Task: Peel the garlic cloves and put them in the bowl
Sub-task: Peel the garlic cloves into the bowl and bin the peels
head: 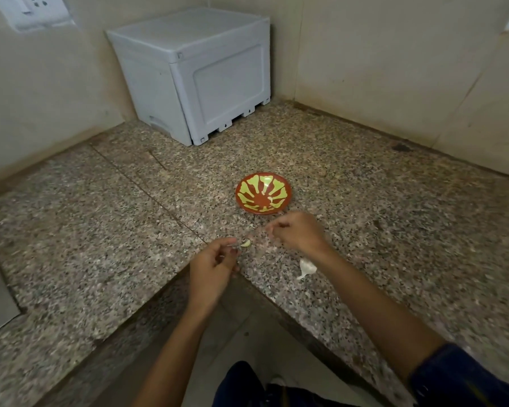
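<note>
The left hand (213, 267) pinches a garlic clove (246, 243) at its fingertips. The right hand (296, 232), at three o'clock of it, has curled fingers; its hold is blurred. The bowl (263, 193) sits at twelve.

Speckled granite counter (365, 201) wrapping an inside corner, a red bowl with yellow-green pattern (263, 193) resting near its middle, a white garlic piece (307, 267) lying close to the front edge, a white plastic box (194, 74) standing in the back corner

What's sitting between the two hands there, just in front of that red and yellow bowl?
In the head view, a small pale garlic clove sits between the left hand and the right hand, at the left fingertips, nearer than the bowl.
</note>
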